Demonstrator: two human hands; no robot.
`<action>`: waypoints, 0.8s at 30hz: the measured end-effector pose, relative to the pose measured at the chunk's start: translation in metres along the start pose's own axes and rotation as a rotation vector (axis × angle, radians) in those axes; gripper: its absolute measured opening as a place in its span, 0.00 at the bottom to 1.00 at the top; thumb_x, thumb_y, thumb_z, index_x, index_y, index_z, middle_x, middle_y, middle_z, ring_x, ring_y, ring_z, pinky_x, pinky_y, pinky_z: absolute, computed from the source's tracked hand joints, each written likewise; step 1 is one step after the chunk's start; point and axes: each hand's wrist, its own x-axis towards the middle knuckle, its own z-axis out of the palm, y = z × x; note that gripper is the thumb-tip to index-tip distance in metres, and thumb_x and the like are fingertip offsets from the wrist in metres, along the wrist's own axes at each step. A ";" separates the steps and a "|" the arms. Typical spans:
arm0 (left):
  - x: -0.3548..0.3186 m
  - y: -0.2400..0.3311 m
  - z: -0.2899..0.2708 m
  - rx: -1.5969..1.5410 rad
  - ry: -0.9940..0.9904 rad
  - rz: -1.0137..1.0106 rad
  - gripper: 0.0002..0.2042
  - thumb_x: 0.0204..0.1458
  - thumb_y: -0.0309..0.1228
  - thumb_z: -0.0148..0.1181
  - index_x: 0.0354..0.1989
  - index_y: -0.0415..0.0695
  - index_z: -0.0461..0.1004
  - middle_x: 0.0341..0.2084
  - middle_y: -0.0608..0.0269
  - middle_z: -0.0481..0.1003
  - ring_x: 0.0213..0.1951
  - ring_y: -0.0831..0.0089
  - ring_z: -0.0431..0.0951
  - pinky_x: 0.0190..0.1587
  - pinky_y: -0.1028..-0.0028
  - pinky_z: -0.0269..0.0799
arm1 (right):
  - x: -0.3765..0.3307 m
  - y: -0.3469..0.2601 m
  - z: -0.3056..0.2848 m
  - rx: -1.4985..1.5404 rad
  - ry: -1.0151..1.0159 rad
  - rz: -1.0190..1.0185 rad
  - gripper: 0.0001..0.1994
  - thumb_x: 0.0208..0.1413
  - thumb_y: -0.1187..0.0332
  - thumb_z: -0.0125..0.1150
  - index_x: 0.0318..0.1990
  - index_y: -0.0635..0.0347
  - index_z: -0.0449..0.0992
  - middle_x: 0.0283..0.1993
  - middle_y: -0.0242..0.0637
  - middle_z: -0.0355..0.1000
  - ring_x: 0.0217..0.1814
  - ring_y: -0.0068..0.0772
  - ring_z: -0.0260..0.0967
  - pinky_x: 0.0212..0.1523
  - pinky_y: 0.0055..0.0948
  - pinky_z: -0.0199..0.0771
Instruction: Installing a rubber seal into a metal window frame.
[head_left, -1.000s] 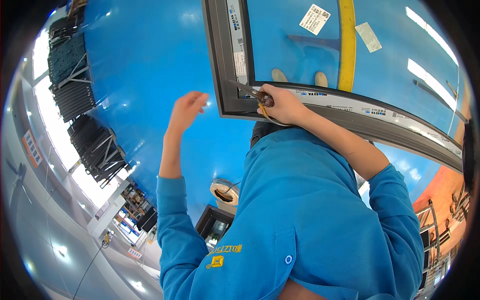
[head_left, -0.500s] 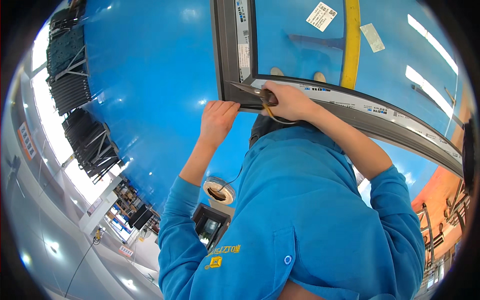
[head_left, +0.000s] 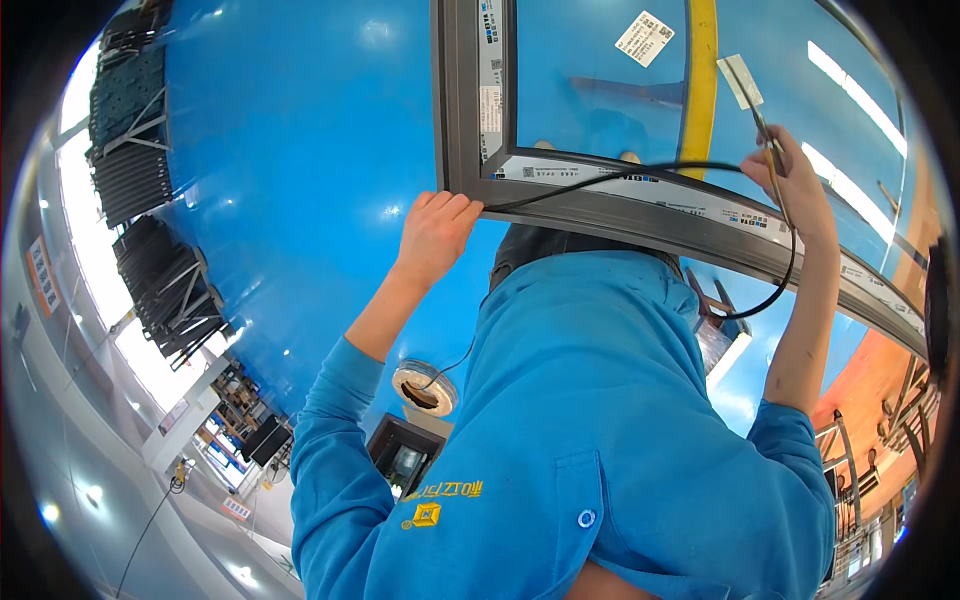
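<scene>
The left hand (head_left: 432, 232) grips the lower corner of the grey window frame (head_left: 560, 195), fingers curled over its edge. A black rubber cord (head_left: 640, 172) runs from that corner along the frame's bottom rail to the right hand (head_left: 795, 185), which is closed around it and a thin tool. Beyond the frame lies the blue table (head_left: 300, 150), with dark racks (head_left: 150, 230) farther off.

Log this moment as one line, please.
left hand: on grey window frame corner | right hand: holds black rubber strip, raised
</scene>
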 end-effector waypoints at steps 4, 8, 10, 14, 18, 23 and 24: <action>0.020 0.055 0.004 -0.218 0.101 -0.019 0.13 0.51 0.25 0.65 0.47 0.45 0.79 0.42 0.68 0.77 0.42 0.67 0.76 0.49 0.68 0.71 | 0.013 0.009 0.003 -0.006 -0.062 -0.126 0.17 0.57 0.70 0.71 0.51 0.58 0.73 0.33 0.32 0.75 0.32 0.20 0.68 0.37 0.21 0.65; 0.024 0.078 0.020 -0.292 0.305 -0.093 0.12 0.49 0.25 0.67 0.44 0.44 0.81 0.41 0.67 0.78 0.42 0.67 0.77 0.45 0.71 0.74 | 0.021 0.031 -0.003 -0.019 -0.262 -0.135 0.15 0.57 0.72 0.70 0.49 0.59 0.72 0.33 0.31 0.76 0.33 0.20 0.69 0.38 0.21 0.66; 0.023 0.079 0.022 -0.300 0.374 -0.129 0.11 0.48 0.25 0.68 0.42 0.44 0.81 0.40 0.67 0.78 0.41 0.67 0.77 0.43 0.71 0.75 | 0.019 0.042 -0.004 0.052 -0.286 -0.109 0.15 0.57 0.73 0.70 0.48 0.59 0.72 0.33 0.31 0.76 0.34 0.20 0.69 0.39 0.22 0.67; 0.020 0.082 0.027 -0.284 0.406 -0.191 0.10 0.47 0.25 0.69 0.39 0.44 0.82 0.39 0.67 0.78 0.40 0.68 0.77 0.41 0.72 0.75 | 0.012 0.038 0.000 0.127 -0.299 0.010 0.15 0.57 0.75 0.70 0.48 0.59 0.71 0.34 0.32 0.76 0.35 0.21 0.69 0.42 0.23 0.68; 0.020 0.081 0.023 -0.246 0.354 -0.218 0.10 0.46 0.26 0.70 0.38 0.45 0.82 0.38 0.68 0.78 0.39 0.69 0.77 0.39 0.73 0.75 | -0.005 0.040 -0.001 0.165 -0.306 0.092 0.14 0.57 0.76 0.69 0.48 0.59 0.71 0.35 0.33 0.77 0.36 0.22 0.71 0.44 0.24 0.69; 0.030 0.080 0.013 -0.207 0.214 -0.143 0.11 0.45 0.26 0.71 0.39 0.45 0.82 0.37 0.70 0.77 0.38 0.70 0.76 0.38 0.74 0.73 | -0.016 0.061 0.012 0.180 -0.351 0.025 0.13 0.58 0.78 0.66 0.48 0.60 0.71 0.37 0.34 0.77 0.39 0.25 0.73 0.46 0.25 0.70; 0.035 0.084 0.013 -0.225 0.245 -0.108 0.11 0.44 0.26 0.71 0.39 0.45 0.82 0.36 0.70 0.77 0.37 0.71 0.75 0.37 0.74 0.73 | -0.017 0.063 0.015 0.183 -0.347 0.017 0.14 0.57 0.78 0.66 0.49 0.60 0.71 0.37 0.34 0.77 0.40 0.25 0.74 0.47 0.25 0.71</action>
